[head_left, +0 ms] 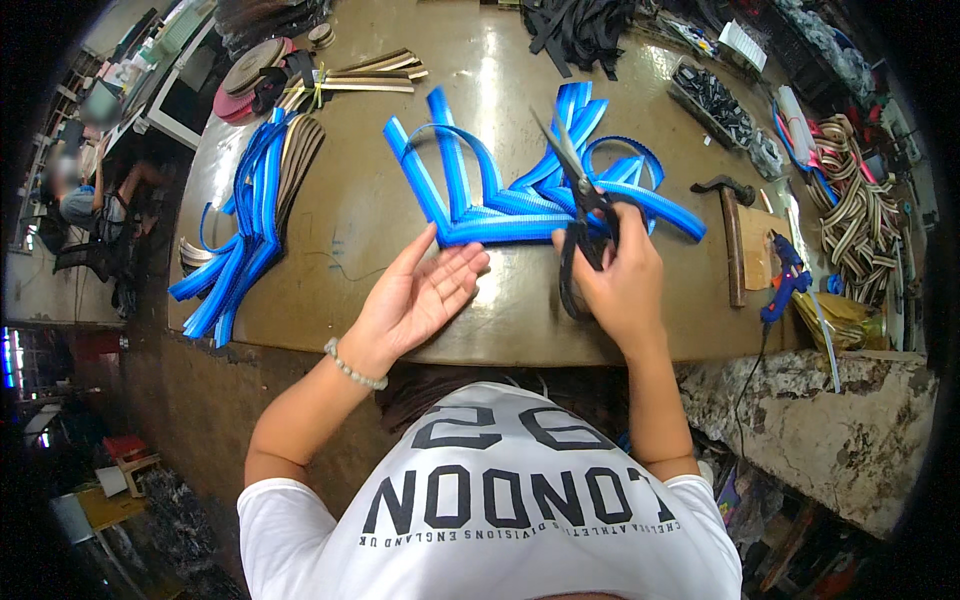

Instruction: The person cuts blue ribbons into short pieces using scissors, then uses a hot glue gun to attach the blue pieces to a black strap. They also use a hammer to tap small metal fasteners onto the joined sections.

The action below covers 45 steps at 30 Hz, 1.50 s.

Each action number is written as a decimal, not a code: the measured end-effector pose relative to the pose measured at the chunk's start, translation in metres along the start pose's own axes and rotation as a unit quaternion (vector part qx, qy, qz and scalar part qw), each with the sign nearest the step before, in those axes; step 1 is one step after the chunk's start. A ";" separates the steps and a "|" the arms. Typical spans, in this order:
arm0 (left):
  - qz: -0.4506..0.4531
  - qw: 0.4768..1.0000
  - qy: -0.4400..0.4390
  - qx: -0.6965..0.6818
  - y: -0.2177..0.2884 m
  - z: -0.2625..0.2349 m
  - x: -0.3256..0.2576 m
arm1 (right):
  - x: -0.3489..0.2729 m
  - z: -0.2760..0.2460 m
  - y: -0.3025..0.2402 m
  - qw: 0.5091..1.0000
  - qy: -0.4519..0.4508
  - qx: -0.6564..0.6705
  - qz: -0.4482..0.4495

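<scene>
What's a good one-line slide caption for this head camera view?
Right hand holds black scissors over blue webbing straps; left hand open on workbench.

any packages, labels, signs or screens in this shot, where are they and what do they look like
White T-shirt with dark block print: lower middle, on the person; print seen upside down.
Clear plastic bag of small dark parts: upper right of the bench, long and flat.
Glowing blue and white panel: far left edge, too small to tell if it is a screen.
No other labels or signs can be made out.
</scene>
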State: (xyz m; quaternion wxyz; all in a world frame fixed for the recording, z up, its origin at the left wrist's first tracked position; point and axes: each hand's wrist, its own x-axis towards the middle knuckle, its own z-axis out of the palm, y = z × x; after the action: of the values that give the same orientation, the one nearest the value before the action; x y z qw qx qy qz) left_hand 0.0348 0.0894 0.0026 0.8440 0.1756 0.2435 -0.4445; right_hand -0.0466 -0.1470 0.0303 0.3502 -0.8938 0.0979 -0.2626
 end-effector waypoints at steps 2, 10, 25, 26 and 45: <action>0.042 0.995 0.032 0.087 0.010 0.007 0.015 | 0.008 0.007 0.001 0.999 -0.038 -0.003 0.001; 0.125 0.940 0.063 0.311 0.053 0.017 0.043 | -0.006 0.013 0.024 0.993 -0.047 0.037 0.102; 0.506 0.255 0.067 0.821 0.076 0.017 0.020 | -0.050 0.029 -0.023 0.294 -0.385 0.755 0.443; 0.524 0.196 0.026 0.829 0.080 0.018 0.024 | -0.051 0.035 -0.024 0.294 -0.390 0.725 0.485; 0.390 0.345 0.001 0.854 0.086 0.020 0.034 | -0.034 0.069 -0.029 0.333 -0.377 0.698 0.509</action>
State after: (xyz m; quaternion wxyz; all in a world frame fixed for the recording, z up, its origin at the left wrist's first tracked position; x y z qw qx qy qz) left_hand 0.1282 0.1033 0.0071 0.3144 0.8765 -0.3632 -0.0324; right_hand -0.0388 -0.0737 -0.0064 0.9113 -0.1020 0.1723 0.3599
